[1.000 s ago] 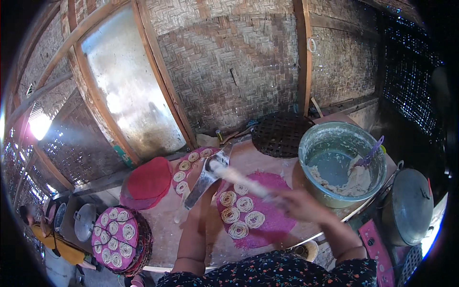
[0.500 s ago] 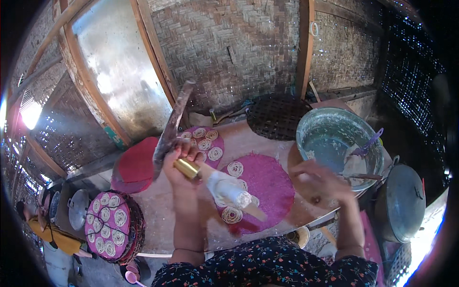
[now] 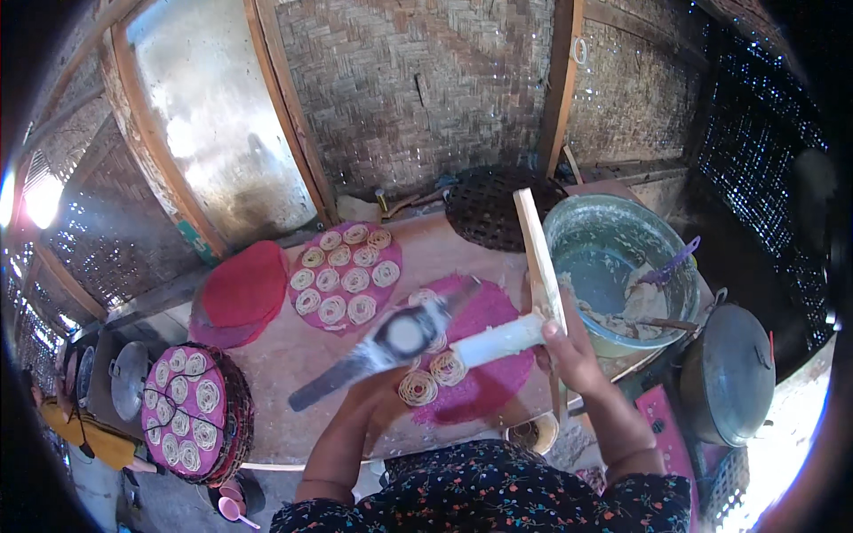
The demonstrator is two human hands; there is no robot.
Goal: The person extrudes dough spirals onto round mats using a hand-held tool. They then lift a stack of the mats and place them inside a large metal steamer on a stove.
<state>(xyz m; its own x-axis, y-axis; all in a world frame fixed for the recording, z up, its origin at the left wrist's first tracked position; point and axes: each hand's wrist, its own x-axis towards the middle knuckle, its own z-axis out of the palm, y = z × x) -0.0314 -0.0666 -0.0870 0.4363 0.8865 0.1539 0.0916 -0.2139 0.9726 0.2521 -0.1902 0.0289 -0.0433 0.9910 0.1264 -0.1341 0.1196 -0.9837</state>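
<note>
My left hand (image 3: 384, 388) is closed beneath the dark wooden barrel piece of a dough press (image 3: 346, 375); its fingers are mostly hidden. A pale round opening shows in that piece's flour-white middle. The press plunger (image 3: 502, 341), a whitish cylinder on a long light wooden bar, is in my right hand (image 3: 573, 353), gripped at the bar. The two pieces are apart. Below them lies a round magenta mat (image 3: 489, 386) with several coiled noodle-like dough nests (image 3: 418, 388) on its left side.
Another magenta mat with nests (image 3: 346, 275) lies farther left, beside stacked red mats (image 3: 244, 289). At the right stand a green basin of dough (image 3: 569, 213) with a purple-handled spoon (image 3: 680, 259) and a lidded pot (image 3: 733, 373). A stack with nests (image 3: 182, 409) stands at lower left.
The plunger has come out of the barrel piece and is now in my right hand, which left the basin side. My left hand has lowered and tilted the barrel piece.
</note>
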